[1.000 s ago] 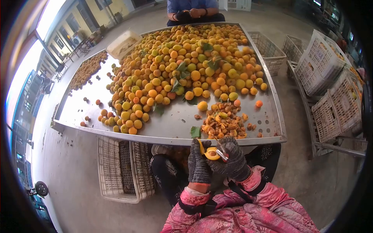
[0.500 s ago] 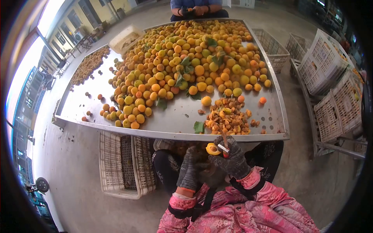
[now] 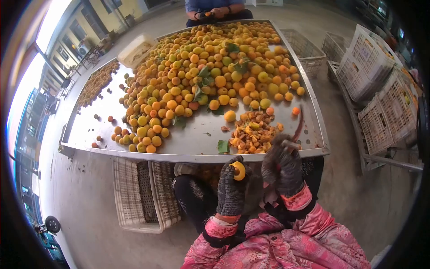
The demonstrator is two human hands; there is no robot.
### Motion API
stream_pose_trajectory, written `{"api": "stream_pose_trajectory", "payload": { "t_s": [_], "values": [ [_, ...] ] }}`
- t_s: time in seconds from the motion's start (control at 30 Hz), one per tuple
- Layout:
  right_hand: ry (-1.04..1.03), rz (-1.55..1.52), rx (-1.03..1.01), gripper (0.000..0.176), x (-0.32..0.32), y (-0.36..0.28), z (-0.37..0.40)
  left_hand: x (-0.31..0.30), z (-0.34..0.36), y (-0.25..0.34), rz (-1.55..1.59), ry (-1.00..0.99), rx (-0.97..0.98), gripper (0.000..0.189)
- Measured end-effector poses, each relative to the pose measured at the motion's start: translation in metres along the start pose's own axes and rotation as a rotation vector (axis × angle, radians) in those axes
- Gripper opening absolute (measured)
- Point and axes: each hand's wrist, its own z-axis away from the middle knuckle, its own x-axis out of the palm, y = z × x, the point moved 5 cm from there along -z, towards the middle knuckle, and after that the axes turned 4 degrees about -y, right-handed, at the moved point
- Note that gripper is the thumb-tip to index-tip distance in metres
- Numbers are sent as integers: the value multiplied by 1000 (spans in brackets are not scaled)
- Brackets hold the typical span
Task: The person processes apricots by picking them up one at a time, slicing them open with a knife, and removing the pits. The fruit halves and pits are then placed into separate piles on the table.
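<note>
My left hand (image 3: 231, 190), in a dark grey knit glove, is closed on a yellow apricot half (image 3: 238, 171) just in front of the table's near edge. To its right, my right hand (image 3: 283, 168), gloved alike, grips a knife with a thin curved blade (image 3: 299, 123) pointing up over the table corner. Close beyond both hands lies a heap of brown-orange apricot pits and fruit scraps (image 3: 255, 134), with a green leaf (image 3: 223, 146) beside it. Whole apricots (image 3: 192, 76), yellow to orange with some green, are piled over much of the metal table (image 3: 197, 145).
A white plastic crate (image 3: 120, 193) stands on the floor at left, below the table. Stacked crates (image 3: 367, 65) rest on a metal cart at right. Across the table, a person in blue (image 3: 215, 6) handles something small. A pale bin (image 3: 136, 50) lies at the far-left edge.
The apricot half has passed from my right hand to my left, which has risen towards the table edge. My right hand has moved right, its knife blade now pointing upwards. The view has shifted slightly.
</note>
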Motion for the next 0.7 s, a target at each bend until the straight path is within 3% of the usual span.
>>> {"api": "stream_pose_trajectory", "payload": {
  "t_s": [0.1,0.23,0.33,0.43,0.57,0.7],
  "values": [
    [-22,-277,-232,28,11,-38,-5,-4,-3,-20,-15,48,-72,37],
    [10,-492,-255,24,13,-44,-1,27,9,-23,-59,63,-95,37],
    [44,-451,-315,25,13,-42,-2,37,13,-28,-27,41,-141,37],
    [162,-390,-293,21,7,-35,-3,43,11,-29,-238,33,-75,37],
    [249,-238,-332,18,3,-34,3,38,11,-34,-83,121,-85,38],
    [133,-248,-390,18,-1,-32,-1,41,12,-33,-184,163,-20,39]
  ]
}}
